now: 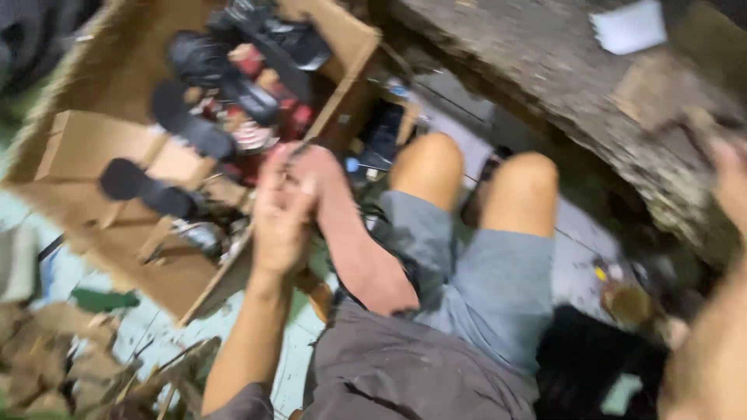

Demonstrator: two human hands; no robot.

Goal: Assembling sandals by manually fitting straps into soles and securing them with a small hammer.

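Your left hand (282,208), centre of the frame, closes its grip around the top of a pink shoe sole (354,241) that slants down across your lap. Just left of it, a cardboard box (85,148) in the upper left holds black soles (144,188). Your right hand (731,183), blurred at the right edge, touches a rough bench (560,70); I cannot tell its grip
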